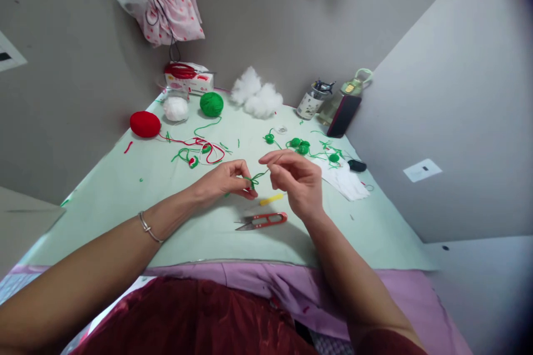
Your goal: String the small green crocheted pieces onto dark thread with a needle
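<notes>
Green yarn in both hands, just beyond the orange snips

I take the orange snips (261, 225) as my landmark. Past their blades, the left hand (229, 180) pinches a small green piece (253, 184) showing a touch of red; fingertips cover most of it, so I can't make out its shape. The right hand (302, 180) is half curled, gripping a green strand (262, 174) drawn from that piece — its thumb masks the exact contact. A yellow-handled tool (271, 199) lies just beyond the snips, its thin shaft barely visible.

Well beyond the snips, far left, the box (204, 82) carries red print too small for me to read, and red-handled scissors (180, 71) cover part of it. Far right, the patterned jar (308, 105) is illegible too, and a dark phone (343, 116) hides part of the bottle (333, 105). The spotted pink bag (179, 5), high up beyond the box — cut off by my top edge.
</notes>
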### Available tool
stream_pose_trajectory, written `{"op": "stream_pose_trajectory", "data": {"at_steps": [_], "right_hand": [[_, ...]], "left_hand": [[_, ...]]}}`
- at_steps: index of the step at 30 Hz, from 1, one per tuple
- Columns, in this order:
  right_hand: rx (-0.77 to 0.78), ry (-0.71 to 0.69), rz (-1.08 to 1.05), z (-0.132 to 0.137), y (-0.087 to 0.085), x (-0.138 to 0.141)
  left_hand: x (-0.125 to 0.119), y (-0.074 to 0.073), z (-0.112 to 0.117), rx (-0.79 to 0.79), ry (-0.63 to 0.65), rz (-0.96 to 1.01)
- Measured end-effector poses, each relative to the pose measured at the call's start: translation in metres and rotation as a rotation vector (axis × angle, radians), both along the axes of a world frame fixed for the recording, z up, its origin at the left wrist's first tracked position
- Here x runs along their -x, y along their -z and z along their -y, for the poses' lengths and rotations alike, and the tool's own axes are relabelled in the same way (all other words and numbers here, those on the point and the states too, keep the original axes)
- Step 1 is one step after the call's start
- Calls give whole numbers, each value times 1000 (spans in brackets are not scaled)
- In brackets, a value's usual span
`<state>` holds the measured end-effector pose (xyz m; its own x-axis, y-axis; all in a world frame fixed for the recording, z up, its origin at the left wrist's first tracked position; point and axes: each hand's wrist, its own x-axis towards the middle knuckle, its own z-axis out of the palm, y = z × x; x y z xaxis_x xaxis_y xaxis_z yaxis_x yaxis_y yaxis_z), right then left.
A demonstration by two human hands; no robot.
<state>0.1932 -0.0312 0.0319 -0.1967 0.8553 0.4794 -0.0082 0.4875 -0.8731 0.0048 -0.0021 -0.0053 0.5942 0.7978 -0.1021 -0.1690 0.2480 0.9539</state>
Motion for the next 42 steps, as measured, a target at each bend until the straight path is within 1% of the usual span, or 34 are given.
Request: {"op": "stream_pose_trajectory", "data": {"at_steps": [3,4,5,6,10,11,13,15,17,20,22,24,26,29,34,42], "right_hand": [[332,-199,-49,-4,-4,-5],[405,-243,-51,-6,-5,-7],[442,-254,-64,-9,-6,-10],[440,-228,-95,-11,-8,-14],[250,34,-285,-22,-19,-32],[217,77,-294,-24,-21,-36],[200,112,-245,-26,-24,-44],[197,116,-138,-25,-24,-48],[147,109,27,-22,-22,-50],[-35,87,302,-18,-19,-49],[-152,84,447,-17,-17,-46],[-224,95,551,-17,-15,-44],[-254,100,627,-17,-13,-43],[-260,98,684,-17,-11,-43],[-280,104,710,-17,-11,-45],[-285,51,687,-17,-12,-41]], "left_hand": [[-1,-1,0,4,11,-16],[-1,-2,1,2,7,-32],[-1,-4,1,-2,2,-52],[-1,-5,1,-8,-4,-71],[0,-11,1,-41,-12,-102],[0,-12,1,-48,-14,-104],[0,-12,0,-57,-24,-101],[1,-12,-1,-61,-41,-81],[2,-11,-2,-70,-55,-55],[4,-10,-2,-102,-56,-48],[5,-10,-1,-126,-43,-52],[5,-10,-1,-144,-32,-58],[6,-11,0,-158,-33,-69],[6,-11,0,-172,-38,-86],[5,-13,0,-177,-45,-83],[5,-12,1,-142,-20,-88]]}}
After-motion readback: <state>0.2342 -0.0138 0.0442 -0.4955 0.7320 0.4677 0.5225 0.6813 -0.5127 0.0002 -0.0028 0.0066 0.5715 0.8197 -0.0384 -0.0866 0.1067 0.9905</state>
